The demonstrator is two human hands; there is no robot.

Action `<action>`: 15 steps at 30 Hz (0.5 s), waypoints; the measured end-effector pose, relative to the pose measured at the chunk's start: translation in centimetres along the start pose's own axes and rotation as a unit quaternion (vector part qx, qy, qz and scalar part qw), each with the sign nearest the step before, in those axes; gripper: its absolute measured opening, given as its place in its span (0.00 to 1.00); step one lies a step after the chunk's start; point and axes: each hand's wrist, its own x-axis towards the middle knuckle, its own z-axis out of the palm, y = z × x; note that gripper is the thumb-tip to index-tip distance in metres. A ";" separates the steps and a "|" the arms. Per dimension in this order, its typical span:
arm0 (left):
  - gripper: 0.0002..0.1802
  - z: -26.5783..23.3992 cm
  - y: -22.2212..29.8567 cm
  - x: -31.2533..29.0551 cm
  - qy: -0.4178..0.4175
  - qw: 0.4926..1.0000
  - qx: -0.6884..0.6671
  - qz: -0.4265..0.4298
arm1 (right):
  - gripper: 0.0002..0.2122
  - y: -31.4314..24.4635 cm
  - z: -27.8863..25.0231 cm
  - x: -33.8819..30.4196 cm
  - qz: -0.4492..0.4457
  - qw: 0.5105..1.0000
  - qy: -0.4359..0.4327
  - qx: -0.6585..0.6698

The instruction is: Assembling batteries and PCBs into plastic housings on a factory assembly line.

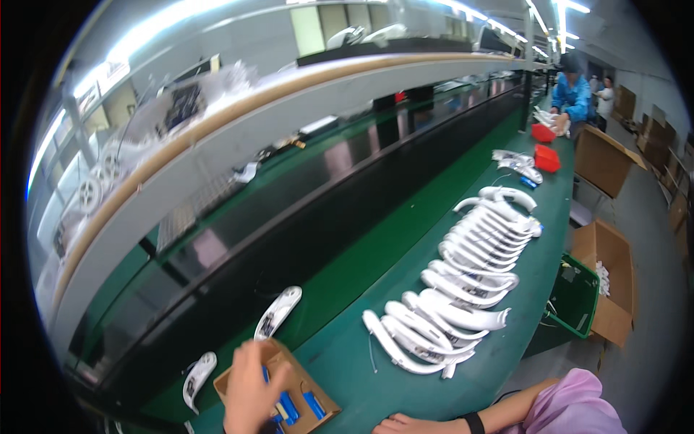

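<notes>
My left hand (pixel 253 388) is over a small brown cardboard box (pixel 316 380) at the lower middle, its fingers bent and its thumb apart. Several blue cylindrical cells (pixel 314 405) lie in the box. Blue also shows in the gap between thumb and fingers, and I see no firm grip on it. My right hand (pixel 402 425) rests on the green table at the lower edge, fingers loosely out with nothing seen in them. Beyond the box lies a curved white plastic housing (pixel 278 312), and another white housing (pixel 199 381) is left of it.
Long rows of curved white plastic parts (pixel 452 289) cover the table's right side. A dark conveyor belt (pixel 318 242) runs along the left under a shelf (pixel 289 83). Red bins (pixel 547 158) and a co-worker (pixel 571 98) in blue are farther off. A green crate (pixel 575 296) and cartons (pixel 614 282) stand right.
</notes>
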 end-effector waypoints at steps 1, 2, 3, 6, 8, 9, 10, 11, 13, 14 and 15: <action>0.27 1.2 -2.1 3.2 -0.007 1.000 -0.010 -0.010 | 0.25 0.1 0.0 -0.2 0.006 1.000 -0.005 0.011; 0.33 2.3 -4.2 6.5 -0.012 1.000 -0.015 -0.023 | 0.24 0.0 0.1 -0.2 0.006 1.000 -0.010 0.025; 0.40 3.7 -6.2 9.3 -0.030 0.998 0.001 -0.051 | 0.22 -0.5 -0.3 -0.3 0.020 0.999 -0.019 0.020; 0.60 8.9 -12.2 14.2 -0.127 0.977 0.074 -0.152 | 0.22 -0.2 0.5 -0.9 0.002 1.000 -0.010 0.005; 0.61 11.6 -14.9 15.9 -0.195 0.973 0.036 -0.121 | 0.22 0.0 0.3 -1.2 0.012 1.000 -0.001 -0.001; 0.58 11.9 -14.1 16.3 -0.187 0.975 0.042 -0.109 | 0.22 0.2 0.2 -1.5 0.015 1.000 -0.007 0.013; 0.55 11.7 -13.4 16.2 -0.180 0.977 0.050 -0.100 | 0.23 0.3 0.4 -1.7 0.017 0.999 -0.013 0.032; 0.55 11.6 -13.0 16.3 -0.179 0.978 0.051 -0.091 | 0.23 0.6 0.4 -1.7 0.016 0.999 -0.008 0.040; 0.49 10.7 -12.2 15.5 -0.127 0.987 0.057 -0.078 | 0.23 1.0 0.8 -1.5 0.013 0.999 -0.009 0.038; 0.46 9.8 -11.4 15.1 -0.090 0.991 0.059 -0.074 | 0.23 1.2 1.0 -1.4 0.009 0.999 -0.015 0.041; 0.45 8.4 -10.2 14.3 -0.051 0.996 0.049 -0.054 | 0.23 1.1 1.0 -1.3 0.010 0.999 -0.013 0.041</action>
